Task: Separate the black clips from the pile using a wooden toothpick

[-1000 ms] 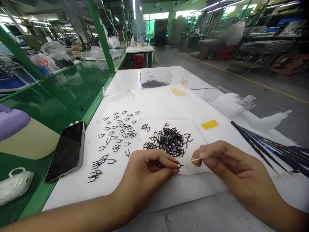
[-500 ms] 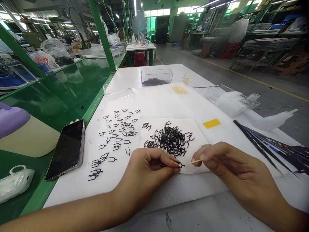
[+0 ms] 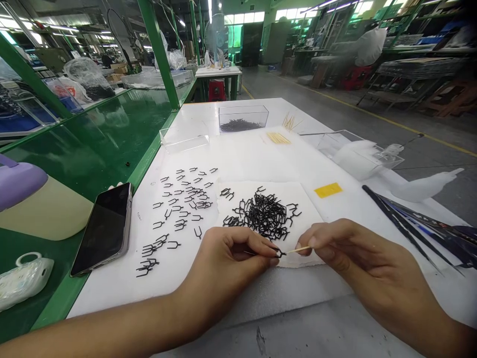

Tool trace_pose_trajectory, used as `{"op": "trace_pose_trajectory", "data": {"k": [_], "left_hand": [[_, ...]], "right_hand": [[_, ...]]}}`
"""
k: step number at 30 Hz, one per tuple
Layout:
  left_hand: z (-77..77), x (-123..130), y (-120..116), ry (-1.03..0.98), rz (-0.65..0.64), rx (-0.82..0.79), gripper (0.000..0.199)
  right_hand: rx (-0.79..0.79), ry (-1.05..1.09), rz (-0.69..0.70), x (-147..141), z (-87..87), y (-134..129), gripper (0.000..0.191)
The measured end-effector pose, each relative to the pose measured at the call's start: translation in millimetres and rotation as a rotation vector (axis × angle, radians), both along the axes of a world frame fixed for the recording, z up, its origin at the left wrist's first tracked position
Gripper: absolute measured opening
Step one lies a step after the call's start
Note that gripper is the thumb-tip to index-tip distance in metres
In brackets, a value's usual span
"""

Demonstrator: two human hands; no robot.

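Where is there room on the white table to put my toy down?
Bare white lies between the clear box and the scattered black clips, also beyond the yellow tag. It is crowded around the clip pile.

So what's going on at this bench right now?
A person sits at a white table. The left hand pinches one small black clip, and the right hand holds a thin wooden stick with its tip at that clip. A heap of clips lies on a white sheet just beyond; more are spread out singly to the left, beside a phone.
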State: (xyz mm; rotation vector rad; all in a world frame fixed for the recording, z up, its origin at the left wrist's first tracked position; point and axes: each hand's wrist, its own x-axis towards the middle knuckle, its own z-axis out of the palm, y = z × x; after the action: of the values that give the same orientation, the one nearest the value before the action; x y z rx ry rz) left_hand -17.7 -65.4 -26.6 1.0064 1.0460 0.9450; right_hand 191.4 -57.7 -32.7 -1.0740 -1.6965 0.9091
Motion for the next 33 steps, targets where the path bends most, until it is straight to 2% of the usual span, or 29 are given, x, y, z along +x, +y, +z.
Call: {"op": "trace_pose_trajectory", "data": {"k": [33], "left_hand": [[0.2, -0.2, 1.1, 0.025, 0.012, 0.010, 0.019]], "right_hand": [[0.023, -0.040, -0.009, -2.1, 2.1, 1.6, 0.013]]}}
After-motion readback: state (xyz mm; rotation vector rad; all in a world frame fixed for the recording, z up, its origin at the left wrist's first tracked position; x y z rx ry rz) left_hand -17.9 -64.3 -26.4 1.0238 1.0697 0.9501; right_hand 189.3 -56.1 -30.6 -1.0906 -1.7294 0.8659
